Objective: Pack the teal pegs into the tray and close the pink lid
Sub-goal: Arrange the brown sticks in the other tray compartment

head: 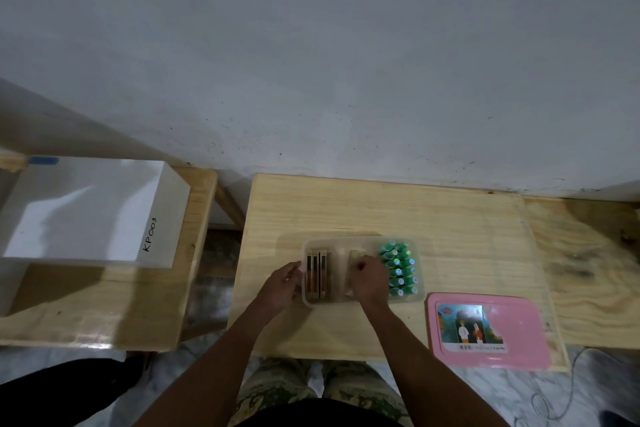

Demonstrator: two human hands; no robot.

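A clear plastic tray (360,241) sits in the middle of the wooden table. Several teal pegs (399,269) lie packed in rows in its right part. Orange-brown flat items (316,276) stand in its left part. My left hand (282,286) rests against the tray's left wall, fingers curled on the rim. Over the tray's middle my right hand (369,279) has its fingers closed on a pale flat piece (355,255). The pink lid (488,331) lies flat on the table to the right of the tray, picture label up.
A white box (90,211) marked KP003 stands on a second wooden table at the left. Bare wood (588,270) extends to the right. A grey wall rises behind the table. A cable (568,385) lies on the floor at the lower right.
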